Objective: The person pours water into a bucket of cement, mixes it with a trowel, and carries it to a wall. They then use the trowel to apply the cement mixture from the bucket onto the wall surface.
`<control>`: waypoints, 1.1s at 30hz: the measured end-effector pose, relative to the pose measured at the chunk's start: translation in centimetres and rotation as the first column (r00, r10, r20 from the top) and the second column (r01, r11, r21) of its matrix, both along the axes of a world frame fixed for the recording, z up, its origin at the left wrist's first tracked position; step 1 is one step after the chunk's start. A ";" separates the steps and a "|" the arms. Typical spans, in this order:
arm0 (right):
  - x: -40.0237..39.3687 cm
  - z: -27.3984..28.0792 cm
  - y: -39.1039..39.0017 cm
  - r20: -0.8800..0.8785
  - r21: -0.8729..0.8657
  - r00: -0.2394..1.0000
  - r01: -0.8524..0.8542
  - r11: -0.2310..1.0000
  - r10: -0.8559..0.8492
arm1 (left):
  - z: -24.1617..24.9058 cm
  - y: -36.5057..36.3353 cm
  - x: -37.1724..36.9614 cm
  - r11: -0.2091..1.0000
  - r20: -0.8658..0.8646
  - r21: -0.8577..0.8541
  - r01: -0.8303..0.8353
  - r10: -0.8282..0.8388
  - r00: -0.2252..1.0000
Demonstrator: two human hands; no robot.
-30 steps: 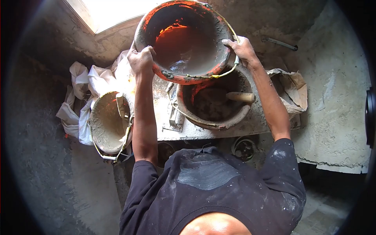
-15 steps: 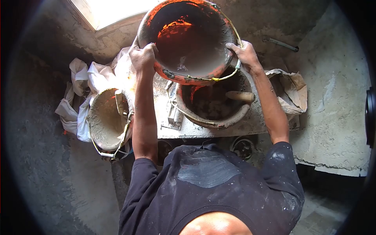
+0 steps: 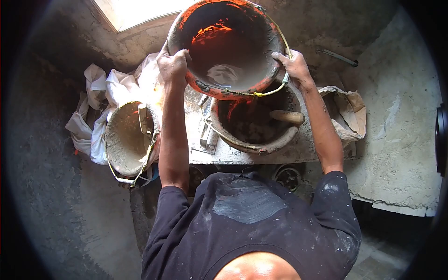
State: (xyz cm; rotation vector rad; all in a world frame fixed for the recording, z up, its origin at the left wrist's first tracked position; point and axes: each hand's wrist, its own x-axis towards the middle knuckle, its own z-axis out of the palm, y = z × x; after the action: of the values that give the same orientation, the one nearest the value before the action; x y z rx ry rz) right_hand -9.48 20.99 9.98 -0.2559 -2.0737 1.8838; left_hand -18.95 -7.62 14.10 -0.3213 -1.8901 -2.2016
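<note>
Both hands are closed on the rim of a large orange bucket (image 3: pixel 252 39), its wall coated with grey cement. My left hand (image 3: pixel 173 66) grips the left side, thumb over the edge. On the right side, beside the yellow-green wire handle, is my right hand (image 3: pixel 295 69). The bucket is raised and tilted with its mouth toward me; grey liquid with a pale reflection lies in it. Partly hidden beneath it stands a second bucket (image 3: pixel 281 141) with dark, lumpy contents. A wooden tool handle (image 3: pixel 287 116) rests across that bucket's right side.
At left stands a cement-smeared bucket (image 3: pixel 120 156) with a wooden-handled tool (image 3: pixel 143 119) inside. White sacks (image 3: pixel 95 86) lie behind it. A metal trowel-like tool (image 3: pixel 205 135) is on the ledge (image 3: pixel 224 157). An open paper sack (image 3: pixel 350 112) sits to the right.
The raised bucket stays in both hands, shifted very slightly. The pale reflection on the liquid inside has grown wider. The whole view has shifted a little.
</note>
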 end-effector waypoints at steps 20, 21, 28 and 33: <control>-10.3 4.0 -1.7 0.172 0.308 0.982 -0.132 0.942 0.081 | -5.8 -3.0 -6.4 0.954 0.085 0.217 -0.209 0.194 0.977; -11.5 3.8 -2.3 0.228 0.415 0.973 -0.138 0.899 0.044 | -6.8 -3.3 -7.0 0.924 0.120 0.299 -0.238 0.211 0.970; -19.6 -4.2 -5.6 0.372 0.277 0.911 -0.292 0.916 0.178 | -13.9 -6.8 -8.7 0.882 0.255 0.264 -0.389 0.325 0.911; -20.4 -7.5 -6.9 0.401 0.387 0.903 -0.319 0.865 0.153 | -18.5 -8.2 -11.8 0.858 0.289 0.057 -0.510 0.475 0.831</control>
State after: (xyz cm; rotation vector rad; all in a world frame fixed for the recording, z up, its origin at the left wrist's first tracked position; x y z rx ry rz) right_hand -29.85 14.06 2.50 -0.2487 -2.8383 1.4974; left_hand -30.77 -15.83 -4.39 0.4671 -1.6809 -2.0561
